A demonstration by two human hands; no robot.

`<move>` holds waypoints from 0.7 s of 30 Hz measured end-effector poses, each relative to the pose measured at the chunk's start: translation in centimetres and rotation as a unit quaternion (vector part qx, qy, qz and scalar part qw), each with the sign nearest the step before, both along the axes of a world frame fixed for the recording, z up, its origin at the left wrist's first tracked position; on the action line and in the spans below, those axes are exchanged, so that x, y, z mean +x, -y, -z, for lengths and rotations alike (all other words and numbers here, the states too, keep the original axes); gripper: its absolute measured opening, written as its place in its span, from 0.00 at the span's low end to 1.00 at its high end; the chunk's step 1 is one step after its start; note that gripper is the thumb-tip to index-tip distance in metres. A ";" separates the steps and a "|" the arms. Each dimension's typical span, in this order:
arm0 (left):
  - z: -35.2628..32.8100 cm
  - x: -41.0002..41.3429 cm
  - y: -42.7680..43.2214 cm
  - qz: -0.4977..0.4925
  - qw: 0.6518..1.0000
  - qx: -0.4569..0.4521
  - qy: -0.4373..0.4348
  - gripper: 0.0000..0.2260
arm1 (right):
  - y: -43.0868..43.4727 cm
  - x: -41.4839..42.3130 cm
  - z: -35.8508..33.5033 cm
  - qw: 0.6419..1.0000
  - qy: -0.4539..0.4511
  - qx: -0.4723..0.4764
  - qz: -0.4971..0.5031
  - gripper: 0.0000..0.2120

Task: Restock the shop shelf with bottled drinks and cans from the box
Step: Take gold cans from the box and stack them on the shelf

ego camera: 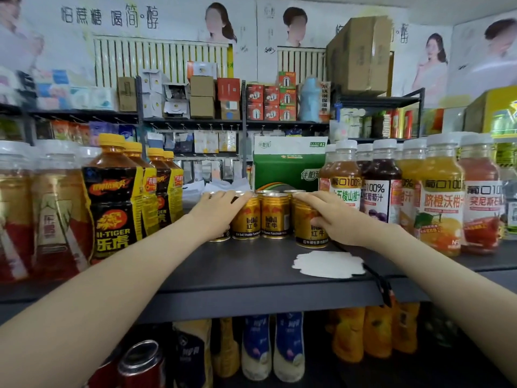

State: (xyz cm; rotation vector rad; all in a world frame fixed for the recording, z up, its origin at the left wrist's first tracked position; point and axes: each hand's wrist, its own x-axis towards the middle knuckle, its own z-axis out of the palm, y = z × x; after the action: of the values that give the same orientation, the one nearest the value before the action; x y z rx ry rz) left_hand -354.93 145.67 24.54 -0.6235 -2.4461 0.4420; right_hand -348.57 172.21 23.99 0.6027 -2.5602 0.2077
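- Shop shelf carries gold cans between bottles.
- Our left hand lies spread on a can; right hand grips another.
- We should push them back gently, upright.

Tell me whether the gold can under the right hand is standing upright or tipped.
Upright. The gold Red Bull can stands with its base flat on the dark shelf, the right hand wrapped around it.

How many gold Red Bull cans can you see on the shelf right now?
4 in front: one under the left hand, two in the middle, one held by the right hand. Tops of a rear row show behind; more may be hidden.
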 end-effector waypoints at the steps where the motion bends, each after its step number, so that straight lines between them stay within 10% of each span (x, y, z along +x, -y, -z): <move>1: 0.1 0.0 0.0 -0.001 1.000 -0.003 -0.005 0.36 | 0.0 0.1 0.0 1.000 0.007 0.006 -0.002 0.34; 14: 0.3 0.0 0.2 0.010 1.000 0.000 -0.007 0.37 | 0.6 0.8 0.5 0.997 0.028 0.043 0.056 0.48; 21: 0.0 4.1 -1.4 0.027 0.998 0.045 0.026 0.32 | 2.4 4.8 0.7 0.999 0.006 -0.033 -0.027 0.25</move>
State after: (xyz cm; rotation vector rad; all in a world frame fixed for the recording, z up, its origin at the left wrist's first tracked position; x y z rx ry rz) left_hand -350.85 147.10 24.51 -0.6673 -2.4758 0.2958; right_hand -343.74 169.78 23.25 0.6479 -2.5398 0.3155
